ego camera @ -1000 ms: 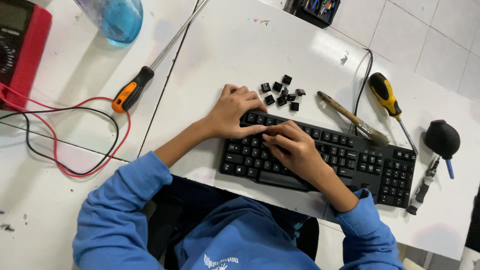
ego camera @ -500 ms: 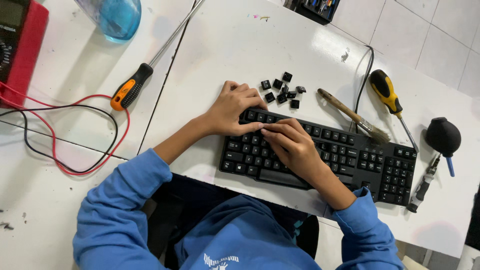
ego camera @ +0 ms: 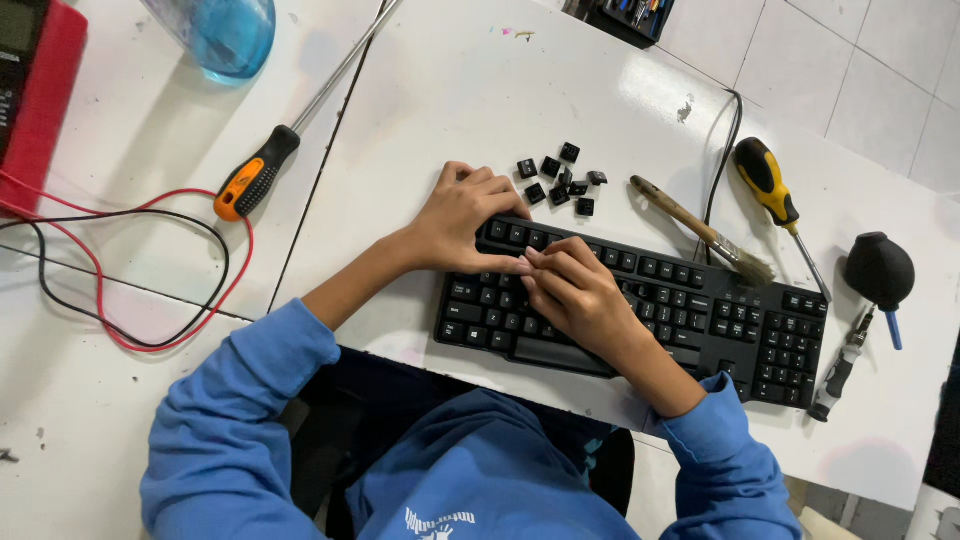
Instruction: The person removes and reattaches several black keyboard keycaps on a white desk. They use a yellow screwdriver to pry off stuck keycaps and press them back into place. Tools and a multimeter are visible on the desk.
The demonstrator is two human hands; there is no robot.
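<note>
Two white tables (ego camera: 600, 90) meet over tiled floor (ego camera: 860, 60); both hands, fingers curled, press keyboard (ego camera: 700, 310).

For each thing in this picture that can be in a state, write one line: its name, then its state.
keyboard: flat on table, some keys off
loose keycaps: piled beside keyboard
left hand: on keyboard's top edge
right hand: fingers on keys
brush: lying, bristles on keyboard
orange screwdriver: lying unused
yellow screwdriver: lying unused
</note>
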